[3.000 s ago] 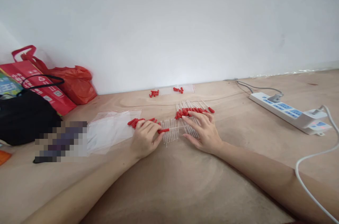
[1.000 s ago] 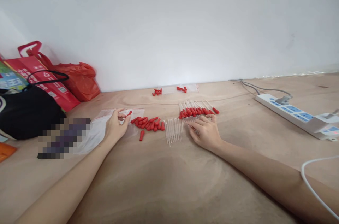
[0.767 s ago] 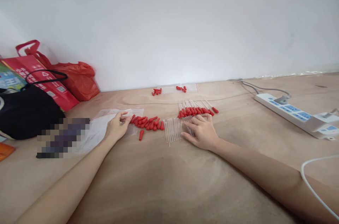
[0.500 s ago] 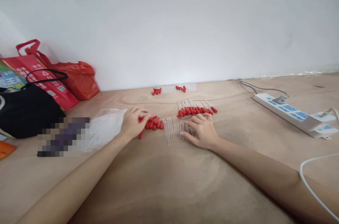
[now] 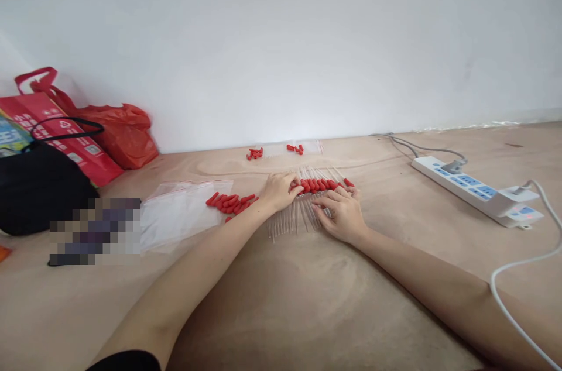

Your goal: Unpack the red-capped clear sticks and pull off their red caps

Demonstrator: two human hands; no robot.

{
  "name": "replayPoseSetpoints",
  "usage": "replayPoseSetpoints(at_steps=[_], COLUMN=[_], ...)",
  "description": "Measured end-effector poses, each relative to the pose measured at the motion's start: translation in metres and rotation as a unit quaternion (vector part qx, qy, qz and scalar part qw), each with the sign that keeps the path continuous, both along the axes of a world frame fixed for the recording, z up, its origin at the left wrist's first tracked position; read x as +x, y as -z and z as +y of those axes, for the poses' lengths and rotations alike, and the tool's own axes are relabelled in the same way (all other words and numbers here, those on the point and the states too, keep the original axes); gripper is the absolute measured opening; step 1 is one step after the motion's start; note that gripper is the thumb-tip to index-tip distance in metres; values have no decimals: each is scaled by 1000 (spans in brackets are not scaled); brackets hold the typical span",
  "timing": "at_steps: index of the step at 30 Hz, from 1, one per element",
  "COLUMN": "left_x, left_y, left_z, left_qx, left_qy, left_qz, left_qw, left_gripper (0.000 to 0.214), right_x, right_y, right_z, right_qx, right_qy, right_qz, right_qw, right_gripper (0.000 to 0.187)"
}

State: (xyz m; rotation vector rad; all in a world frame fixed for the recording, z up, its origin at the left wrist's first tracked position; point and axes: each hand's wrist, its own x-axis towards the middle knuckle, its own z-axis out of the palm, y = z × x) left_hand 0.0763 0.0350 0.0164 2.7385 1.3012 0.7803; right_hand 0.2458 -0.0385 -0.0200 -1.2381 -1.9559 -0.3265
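Containers: a stack of flat clear bags (image 5: 180,214) lies on the surface (image 5: 307,306), left of centre. Nothing is visible inside them. Against the wall, small clear bags (image 5: 309,147) lie flat with two little clusters of red caps (image 5: 255,153) on or beside them; which one cannot be told. A red bag (image 5: 120,137) and a black bag (image 5: 37,189) stand at the far left, contents hidden.

Counts: one pile of loose red caps (image 5: 230,203), about a dozen and overlapping, sits at the right edge of the clear bags. One row of red-capped tubes (image 5: 324,185) lies side by side at centre. Just in front of it lies one row of clear tubes (image 5: 290,220); they are too fine to count. There is one power strip (image 5: 474,189) at the right and one white cable (image 5: 516,263) near it.

Grip: the left hand (image 5: 277,191) has its fingertips drawn together against the left end of the red-capped row and touches the caps. Whether the grip is clamped on a piece cannot be told. The right hand (image 5: 343,214) lies palm down with fingers loosely apart, resting on the clear tubes just below the capped row and grasping nothing.
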Motion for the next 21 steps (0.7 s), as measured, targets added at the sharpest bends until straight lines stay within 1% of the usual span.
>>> replayPoseSetpoints(at_steps=[2,4,6,8,9,12,15,18,21], left_x=[-5,-16,-32,-50,-58,-79,-89,-90,-88], left_y=[1,1,-1,-2,-2,2,8,12,16], left_z=[-4,-12,-22,-34,-41,-60,-72,-76,-76], left_qx=[23,68,123,157,166,160,148,154,158], left_qy=[-10,-14,-1,17,24,52,106,179,232], left_qz=[-22,-72,-133,-167,-173,-176,-151,-112,-77], left_qw=[999,995,983,973,971,970,972,965,957], left_gripper=[11,14,15,12,10,8,10,16,19], right_x=[0,0,-1,-2,-2,-6,-11,-16,-18], right_y=[1,2,2,2,2,-2,-6,-8,-6], right_z=[0,1,0,0,-1,-5,-10,-13,-12], right_qx=[0,5,13,22,28,42,45,40,45], right_qy=[-1,-1,-4,-11,-15,-24,-35,-66,-107], right_qz=[2,9,17,21,18,-18,-81,-122,-112], right_qw=[1000,1000,1000,999,999,999,995,990,987], right_gripper=[15,15,16,20,24,42,50,47,35])
